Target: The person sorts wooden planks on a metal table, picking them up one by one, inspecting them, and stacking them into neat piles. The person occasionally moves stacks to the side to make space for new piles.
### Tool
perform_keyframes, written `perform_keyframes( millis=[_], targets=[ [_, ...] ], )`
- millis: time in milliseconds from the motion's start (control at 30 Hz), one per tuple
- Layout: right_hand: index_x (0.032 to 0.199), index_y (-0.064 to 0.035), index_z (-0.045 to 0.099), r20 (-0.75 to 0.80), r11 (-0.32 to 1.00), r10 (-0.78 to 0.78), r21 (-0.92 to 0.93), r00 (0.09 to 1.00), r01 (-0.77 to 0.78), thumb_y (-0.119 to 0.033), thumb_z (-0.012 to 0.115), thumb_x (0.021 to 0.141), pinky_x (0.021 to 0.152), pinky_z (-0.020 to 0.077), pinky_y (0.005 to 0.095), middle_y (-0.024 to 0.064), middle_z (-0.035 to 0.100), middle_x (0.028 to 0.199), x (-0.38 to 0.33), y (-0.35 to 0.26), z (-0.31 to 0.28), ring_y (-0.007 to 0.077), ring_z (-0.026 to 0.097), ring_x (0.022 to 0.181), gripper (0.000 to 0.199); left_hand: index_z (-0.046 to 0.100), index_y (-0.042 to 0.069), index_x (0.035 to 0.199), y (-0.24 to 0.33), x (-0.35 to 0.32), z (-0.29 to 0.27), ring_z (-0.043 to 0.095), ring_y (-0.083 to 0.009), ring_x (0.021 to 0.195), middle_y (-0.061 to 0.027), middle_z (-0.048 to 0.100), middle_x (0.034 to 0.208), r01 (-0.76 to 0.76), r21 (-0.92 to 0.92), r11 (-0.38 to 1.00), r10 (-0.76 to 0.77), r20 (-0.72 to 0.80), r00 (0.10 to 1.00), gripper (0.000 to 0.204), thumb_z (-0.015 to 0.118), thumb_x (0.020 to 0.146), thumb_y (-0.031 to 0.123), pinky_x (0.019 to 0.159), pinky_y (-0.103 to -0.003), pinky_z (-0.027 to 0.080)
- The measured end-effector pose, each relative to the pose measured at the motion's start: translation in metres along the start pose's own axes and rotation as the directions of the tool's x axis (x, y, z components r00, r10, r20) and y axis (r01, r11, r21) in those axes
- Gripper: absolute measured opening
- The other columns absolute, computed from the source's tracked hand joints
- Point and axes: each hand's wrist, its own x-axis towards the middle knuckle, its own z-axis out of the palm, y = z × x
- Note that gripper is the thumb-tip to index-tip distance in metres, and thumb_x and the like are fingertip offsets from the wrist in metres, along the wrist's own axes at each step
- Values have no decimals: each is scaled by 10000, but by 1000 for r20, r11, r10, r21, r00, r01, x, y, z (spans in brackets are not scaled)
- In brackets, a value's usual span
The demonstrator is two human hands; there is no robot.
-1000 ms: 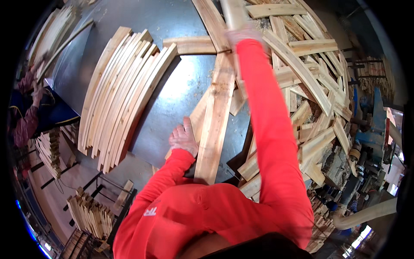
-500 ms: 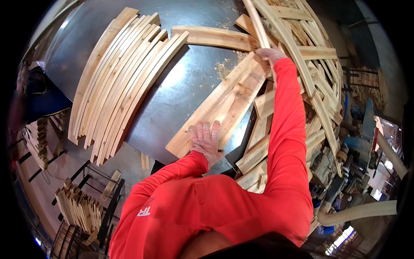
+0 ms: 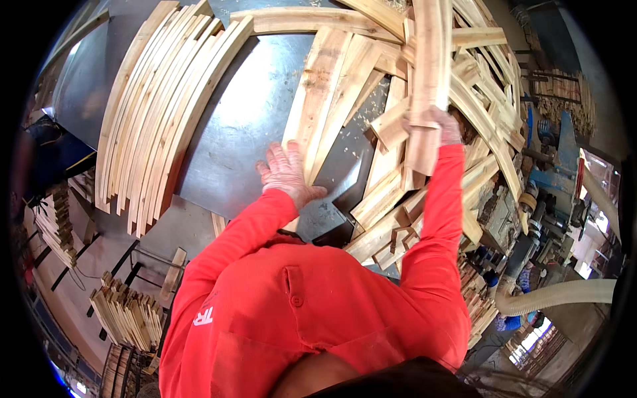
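My right hand [image 3: 443, 126] is closed around the near part of a curved wooden board [image 3: 430, 63], which points away from me above the heap on the right. My left hand [image 3: 286, 174] is spread, its fingertips touching the near part of a pale board [image 3: 317, 83] and its palm over the metal tabletop. Against that board's right side lies another flat board [image 3: 352, 79]; the two fan slightly apart. Beyond their far ends, a curved board [image 3: 312, 20] runs crosswise on the table.
A row of curved boards [image 3: 162, 113] stands close together on the left of the metal table [image 3: 225, 106]. Jumbled offcuts [image 3: 488, 99] fill the right side, with shavings around. More stacked pieces [image 3: 129, 312] sit on a low rack at lower left. A ribbed hose [image 3: 557, 296] runs at lower right.
My right hand has come nearer and lifted a board, whose broad face now shows. The two flat boards have swung to point more straight away from me. My left hand has shifted left.
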Motion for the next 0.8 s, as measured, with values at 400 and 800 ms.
perform_keyframes(
  millis=[400,800],
  targets=[
    [1355,66,443,247,966,-195,216,949,143,-263,805,736,1003,497,482,242,618,1185,-63,211,50,387,617,1096,788,328,-1,1475,-117,39,-9,576,-382,1104,-249,535,1300,83,-944,-318,483,-86,872,941,743,640,123,949,-411,511],
    [1491,-3,150,118,854,-42,-511,992,97,-376,761,819,978,461,376,178,497,1359,-56,335,157,260,525,1194,982,529,-47,1247,-149,39,4,656,-233,962,-142,674,1056,-202,-920,335,274,-110,956,654,750,817,393,844,-354,531]
  ],
)
